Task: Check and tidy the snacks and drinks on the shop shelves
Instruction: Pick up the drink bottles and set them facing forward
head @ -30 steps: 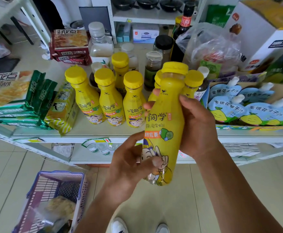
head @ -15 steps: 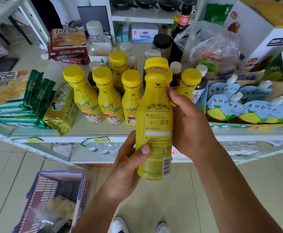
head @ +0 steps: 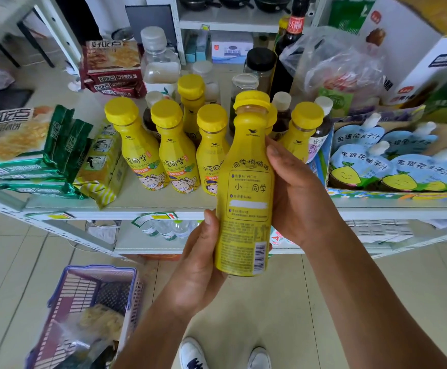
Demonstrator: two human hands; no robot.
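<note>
the person holds 1 yellow drink bottle [head: 243,187] upright in both hands, in the air just in front of the shelf [head: 137,209] edge and above the tiled floor. its yellow cap is on, and the back label with the barcode faces the camera. the left hand [head: 198,265] grips the lower part from the left, with the fingers wrapped round behind and the thumb lying along the label's left edge. the right hand [head: 297,193] grips the middle from the right, with the fingers curled round the back and the thumb pressed against the bottle's shoulder.

behind it on the shelf stand matching bottles [head: 177,155], all capped and upright. 3 form a front row to the left of the held one, close together with cartoon labels facing out. 1 stands further back and 1 to the right. green snack packs [head: 57,145] lie stacked at the shelf's left end. at the right end a cardboard box [head: 376,194] holds blue spouted pouches [head: 360,166]. a clear plastic bag [head: 334,62] and a dark sauce bottle [head: 289,49] sit further back. on the floor at lower left stands a purple basket [head: 97,270] with packets inside, and 2 white shoes [head: 193,352] show between the forearms.
</note>
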